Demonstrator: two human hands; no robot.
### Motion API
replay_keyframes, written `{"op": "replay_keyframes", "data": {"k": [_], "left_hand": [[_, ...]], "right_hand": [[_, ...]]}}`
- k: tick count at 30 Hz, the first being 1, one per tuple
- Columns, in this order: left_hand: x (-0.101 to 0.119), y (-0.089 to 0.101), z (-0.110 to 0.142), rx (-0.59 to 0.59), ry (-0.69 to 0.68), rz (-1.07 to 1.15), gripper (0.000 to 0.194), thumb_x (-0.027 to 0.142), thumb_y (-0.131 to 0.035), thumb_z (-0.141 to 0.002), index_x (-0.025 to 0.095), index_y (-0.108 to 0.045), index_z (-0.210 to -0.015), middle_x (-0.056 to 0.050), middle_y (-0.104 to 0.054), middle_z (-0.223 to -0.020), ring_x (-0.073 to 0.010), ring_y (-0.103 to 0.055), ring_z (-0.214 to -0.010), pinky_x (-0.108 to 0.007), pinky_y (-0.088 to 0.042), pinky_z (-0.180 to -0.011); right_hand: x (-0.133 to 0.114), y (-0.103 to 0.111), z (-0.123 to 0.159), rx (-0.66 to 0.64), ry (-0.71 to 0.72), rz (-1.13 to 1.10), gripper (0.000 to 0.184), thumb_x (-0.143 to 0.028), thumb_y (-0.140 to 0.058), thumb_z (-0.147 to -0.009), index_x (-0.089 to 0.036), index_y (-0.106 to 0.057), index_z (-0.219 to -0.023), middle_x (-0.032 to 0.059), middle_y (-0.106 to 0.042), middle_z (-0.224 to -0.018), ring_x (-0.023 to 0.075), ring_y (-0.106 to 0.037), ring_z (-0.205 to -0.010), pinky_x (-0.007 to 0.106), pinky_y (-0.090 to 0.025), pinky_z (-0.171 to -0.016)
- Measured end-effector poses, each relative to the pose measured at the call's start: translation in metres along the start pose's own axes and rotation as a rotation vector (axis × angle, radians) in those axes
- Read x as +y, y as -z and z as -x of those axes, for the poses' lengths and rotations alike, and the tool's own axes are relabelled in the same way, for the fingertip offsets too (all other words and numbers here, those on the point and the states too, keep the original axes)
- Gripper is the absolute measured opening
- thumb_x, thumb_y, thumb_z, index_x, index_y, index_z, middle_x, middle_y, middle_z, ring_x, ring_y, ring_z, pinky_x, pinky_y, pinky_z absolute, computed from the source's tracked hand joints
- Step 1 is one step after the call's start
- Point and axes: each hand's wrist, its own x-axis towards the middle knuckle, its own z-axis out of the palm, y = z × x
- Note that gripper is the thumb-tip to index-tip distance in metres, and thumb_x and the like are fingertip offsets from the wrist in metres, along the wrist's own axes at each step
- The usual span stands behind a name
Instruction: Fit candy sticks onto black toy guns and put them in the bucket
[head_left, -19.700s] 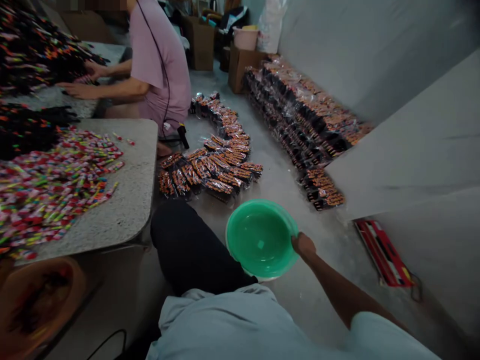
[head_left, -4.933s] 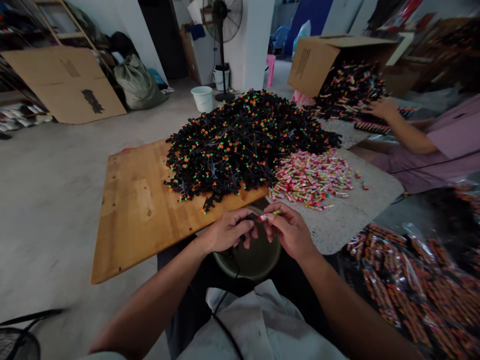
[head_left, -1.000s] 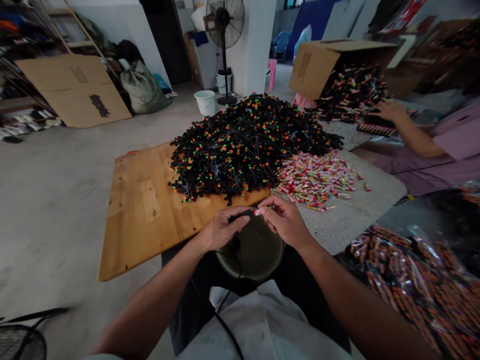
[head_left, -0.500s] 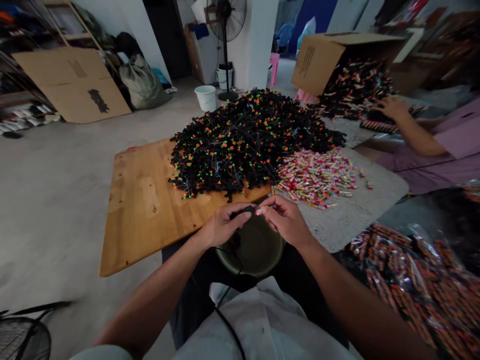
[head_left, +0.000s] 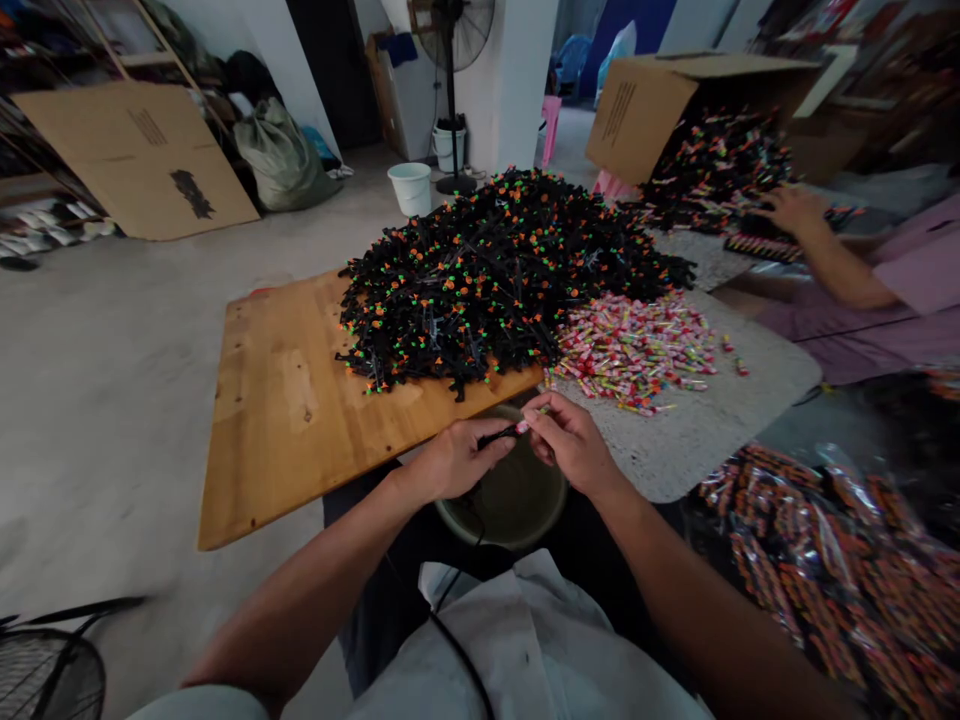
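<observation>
My left hand (head_left: 456, 458) is closed around a small black plastic piece (head_left: 495, 436), apparently a toy gun like those in the pile. Its end points right, toward my other hand. Between thumb and fingertips, my right hand (head_left: 568, 440) pinches a small pink-wrapped tube (head_left: 523, 427), whose reddish end meets the black piece. Whether the two are joined I cannot tell. Both hands are above a greenish basin (head_left: 517, 505) on my lap. Beyond them lies a large pile of black toy guns (head_left: 480, 280) with orange and green tips, beside a heap of pink and yellow tubes (head_left: 637, 350).
A wooden board (head_left: 285, 420) and a grey speckled tabletop (head_left: 652, 450) carry the piles. At right, a co-worker's hand (head_left: 799, 212) is near a tipped cardboard box (head_left: 637, 120) spilling similar pieces. Filled plastic bags (head_left: 810, 560) lie low at right. A standing fan (head_left: 450, 90) is behind.
My left hand has shifted slightly down, and more of the black piece shows between its fingers. The tube in my right hand has moved slightly right.
</observation>
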Motion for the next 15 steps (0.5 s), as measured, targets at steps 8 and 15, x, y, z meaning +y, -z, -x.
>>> {"op": "replay_keyframes", "data": {"k": [8,15], "left_hand": [[-0.071,-0.03,0.015,-0.162,0.231,-0.363,0.031,0.033,-0.063,-0.096,0.029,-0.08,-0.122,-0.007,-0.082,-0.098,-0.0272,-0.076,-0.092,-0.033,-0.053,-0.083],[-0.082,0.005,-0.016,0.282,0.318,-0.56,0.032,0.032,-0.053,-0.104,0.019,-0.075,-0.124,-0.014,-0.078,-0.119,-0.0285,-0.073,-0.112,-0.037,-0.053,-0.099]], "right_hand": [[0.069,0.029,0.006,-0.299,-0.271,0.538,0.017,-0.03,-0.068,-0.091,-0.018,-0.076,-0.1,0.0004,-0.074,-0.075,0.0124,-0.059,-0.053,0.024,-0.042,-0.054],[0.074,0.077,-0.039,0.325,-0.019,1.063,0.027,-0.028,-0.053,-0.101,-0.016,-0.077,-0.104,0.0125,-0.079,-0.103,0.0253,-0.072,-0.099,0.034,-0.05,-0.088]]}}
